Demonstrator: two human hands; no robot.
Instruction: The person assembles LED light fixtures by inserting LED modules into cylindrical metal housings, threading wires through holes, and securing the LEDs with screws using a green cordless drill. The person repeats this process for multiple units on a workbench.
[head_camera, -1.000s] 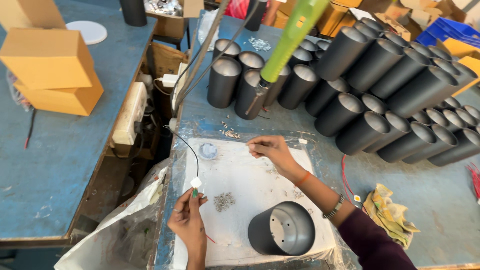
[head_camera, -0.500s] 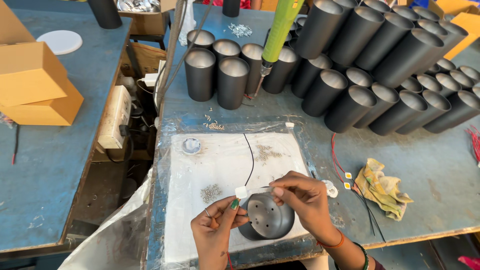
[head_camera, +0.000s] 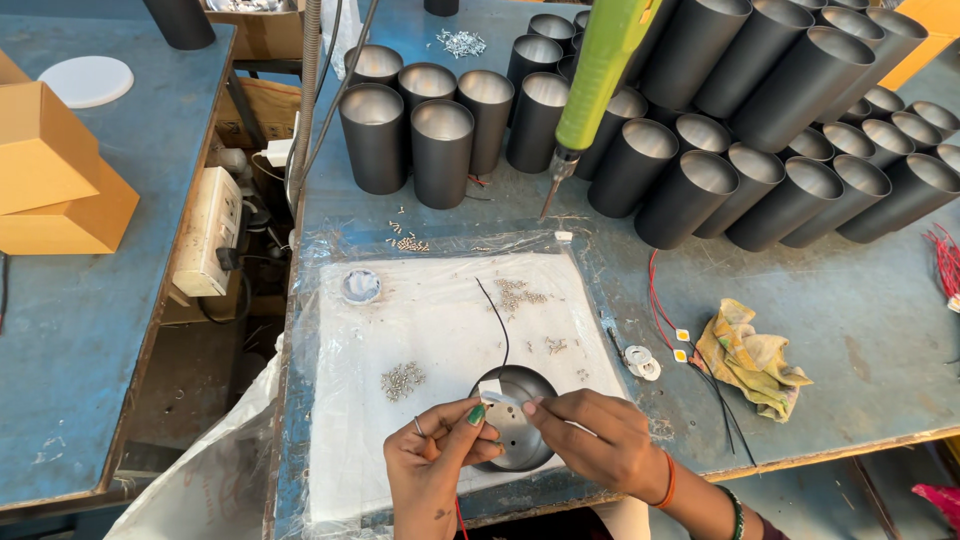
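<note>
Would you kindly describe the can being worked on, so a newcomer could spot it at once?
Start at the white plastic-covered mat on the blue workbench. At its near edge, the left hand and right hand hold one black can. Unlike the upright and stacked black cans behind, it shows its closed, hole-dotted end.

Small assembly workshop. Blue benches (head_camera: 860, 340) carrying dozens of identical black metal tubes (head_camera: 440, 150), a green powered screwdriver (head_camera: 598, 80) hanging overhead, loose screws (head_camera: 402, 378) lying on a plastic-covered mat (head_camera: 440, 320), cardboard boxes (head_camera: 60, 180) stacking up, power strip (head_camera: 207, 245) dangling between benches.
</note>
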